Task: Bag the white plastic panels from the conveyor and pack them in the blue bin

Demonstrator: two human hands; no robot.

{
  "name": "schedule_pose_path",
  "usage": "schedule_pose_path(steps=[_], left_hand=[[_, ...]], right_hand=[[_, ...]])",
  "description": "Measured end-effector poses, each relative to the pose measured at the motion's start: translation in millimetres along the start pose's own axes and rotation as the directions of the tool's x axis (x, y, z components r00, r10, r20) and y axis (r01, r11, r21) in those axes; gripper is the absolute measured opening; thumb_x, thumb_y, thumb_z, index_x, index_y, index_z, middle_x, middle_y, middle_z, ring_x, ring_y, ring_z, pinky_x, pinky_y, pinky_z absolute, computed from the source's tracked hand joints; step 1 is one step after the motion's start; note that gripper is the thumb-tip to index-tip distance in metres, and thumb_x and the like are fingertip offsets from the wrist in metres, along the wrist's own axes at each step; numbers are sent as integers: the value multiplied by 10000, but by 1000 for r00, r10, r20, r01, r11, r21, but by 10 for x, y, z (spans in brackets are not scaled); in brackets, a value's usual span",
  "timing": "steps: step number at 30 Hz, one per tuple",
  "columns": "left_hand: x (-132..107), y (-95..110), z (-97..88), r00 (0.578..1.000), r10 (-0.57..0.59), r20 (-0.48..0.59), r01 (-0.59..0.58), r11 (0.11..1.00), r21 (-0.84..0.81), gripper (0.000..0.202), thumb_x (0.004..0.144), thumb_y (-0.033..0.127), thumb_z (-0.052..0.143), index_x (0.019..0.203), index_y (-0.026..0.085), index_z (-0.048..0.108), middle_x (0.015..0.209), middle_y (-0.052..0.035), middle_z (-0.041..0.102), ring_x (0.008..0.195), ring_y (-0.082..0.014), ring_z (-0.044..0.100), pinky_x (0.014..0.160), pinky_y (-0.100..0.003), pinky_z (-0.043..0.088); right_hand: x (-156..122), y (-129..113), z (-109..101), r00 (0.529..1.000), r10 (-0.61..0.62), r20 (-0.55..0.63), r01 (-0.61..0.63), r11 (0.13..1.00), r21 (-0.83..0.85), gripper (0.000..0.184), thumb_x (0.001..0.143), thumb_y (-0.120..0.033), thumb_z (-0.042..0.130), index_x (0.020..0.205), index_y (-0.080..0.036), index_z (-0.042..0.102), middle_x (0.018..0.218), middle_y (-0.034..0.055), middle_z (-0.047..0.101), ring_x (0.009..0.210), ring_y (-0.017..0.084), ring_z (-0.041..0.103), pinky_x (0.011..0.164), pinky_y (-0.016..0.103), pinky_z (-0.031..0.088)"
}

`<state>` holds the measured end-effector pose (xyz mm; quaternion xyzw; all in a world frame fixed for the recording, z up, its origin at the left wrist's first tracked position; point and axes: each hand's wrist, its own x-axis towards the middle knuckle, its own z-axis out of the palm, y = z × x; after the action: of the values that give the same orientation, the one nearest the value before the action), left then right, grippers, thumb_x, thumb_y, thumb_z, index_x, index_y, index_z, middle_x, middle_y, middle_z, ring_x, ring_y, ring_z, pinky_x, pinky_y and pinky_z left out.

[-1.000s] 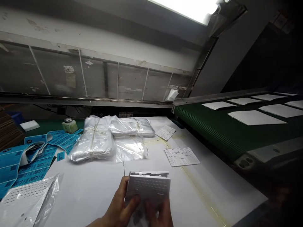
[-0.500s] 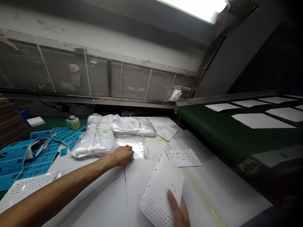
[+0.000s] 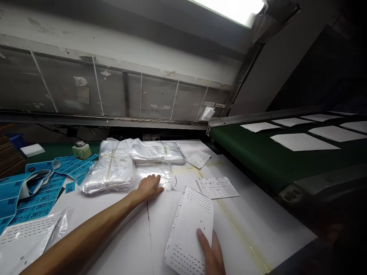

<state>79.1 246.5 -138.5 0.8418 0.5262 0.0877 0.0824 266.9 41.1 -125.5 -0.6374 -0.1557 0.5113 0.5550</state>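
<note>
The right hand (image 3: pixel 211 252) is pinching a white slotted panel (image 3: pixel 189 229), holding it unbagged over the table (image 3: pixel 243 217). The left hand (image 3: pixel 149 187) is reaching onto a flat clear bag (image 3: pixel 167 175); whether its grip is closing, I cannot tell. One bagged panel (image 3: pixel 25 238) is already lying at left; two loose panels (image 3: pixel 218 188) are lying uncovered, and white pieces (image 3: pixel 304 142) are sitting on the green belt (image 3: pixel 258 160).

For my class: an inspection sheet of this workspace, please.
Surface: white covering, yellowish tape strips.
Job's things: white slotted rectangular plastic panel; flat clear plastic bag; tied bundles of clear plastic bags; two white rectangular panels.
Clutter: blue printed label sheets; pale green jar.
Hands: left hand on the flat bag, grip unclear; right hand holds the slotted panel.
Cables: thin dark cables, back left.
Surroundings: green ribbed conveyor belt bearing white panels; bright lamp.
</note>
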Motion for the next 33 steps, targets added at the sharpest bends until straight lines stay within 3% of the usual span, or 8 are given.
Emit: schedule_pose_path(steps=[4, 11, 14, 17, 19, 22, 26, 33], left_hand=[[-4, -40, -46, 999, 45, -15, -46, 998, -41, 137, 831, 279, 460, 887, 207, 563, 876, -54, 621, 725, -190, 572, 548, -257, 368], [-35, -165, -231, 991, 108, -85, -116, 989, -90, 340, 936, 312, 297, 782, 185, 572, 814, -61, 624, 705, -185, 571, 620, -276, 365], [-52, -200, -263, 988, 126, -91, -137, 982, -126, 331, 945, 300, 268, 977, 187, 578, 856, -60, 633, 738, -189, 585, 637, -271, 381], [-104, -219, -277, 981, 175, -79, -185, 971, -151, 396, 938, 262, 254, 1305, 203, 391, 968, -61, 624, 773, -184, 592, 644, -266, 398], [-138, -245, -291, 971, 236, -47, -240, 955, -176, 455, 921, 254, 280, 1373, 212, 305, 990, -56, 614, 768, -178, 584, 642, -265, 406], [-147, -298, -321, 967, 253, -33, -254, 937, -242, 434, 881, 270, 347, 1305, 205, 412, 910, -41, 619, 714, -176, 563, 627, -273, 407], [-93, -308, -351, 986, 134, -96, -157, 937, -311, 315, 867, 337, 393, 1061, 200, 602, 855, -43, 656, 736, -195, 582, 665, -295, 416], [-8, -190, -335, 998, 4, -61, -31, 894, -446, 339, 851, 390, 420, 958, 198, 679, 970, -56, 695, 848, -218, 627, 752, -307, 455]], right_hand=[[14, 35, -1, 999, -39, -9, 39, 999, -10, 844, 663, -628, 655, 1376, -285, 360, 1222, 79, 594, 1060, 339, 575, 874, 460, 483], [17, 27, 11, 994, -109, 1, 109, 994, -33, 818, 722, -612, 613, 1388, -227, 334, 1236, 99, 589, 1099, 329, 554, 899, 429, 474], [14, 22, 1, 994, -106, 29, 107, 994, -32, 788, 742, -602, 600, 1380, -224, 335, 1222, 108, 597, 1071, 329, 572, 867, 432, 487], [9, 24, -3, 990, -122, 66, 123, 992, -10, 728, 764, -580, 589, 1355, -224, 359, 1164, 102, 631, 1038, 318, 594, 852, 440, 488], [0, 23, 3, 988, -135, 80, 136, 991, 3, 683, 774, -570, 582, 1329, -224, 383, 1136, 97, 644, 1018, 311, 606, 842, 443, 491], [-14, 16, 15, 983, -162, 86, 160, 987, 29, 633, 768, -563, 586, 1281, -226, 430, 1130, 91, 649, 1003, 303, 614, 829, 430, 497], [-19, 11, 19, 983, -166, 83, 162, 985, 52, 614, 745, -559, 610, 1246, -236, 463, 1136, 84, 651, 996, 300, 620, 825, 423, 502], [-7, 30, 8, 977, -187, 105, 179, 980, 81, 615, 751, -545, 611, 1256, -232, 452, 1121, 95, 652, 1003, 309, 618, 829, 447, 505]])
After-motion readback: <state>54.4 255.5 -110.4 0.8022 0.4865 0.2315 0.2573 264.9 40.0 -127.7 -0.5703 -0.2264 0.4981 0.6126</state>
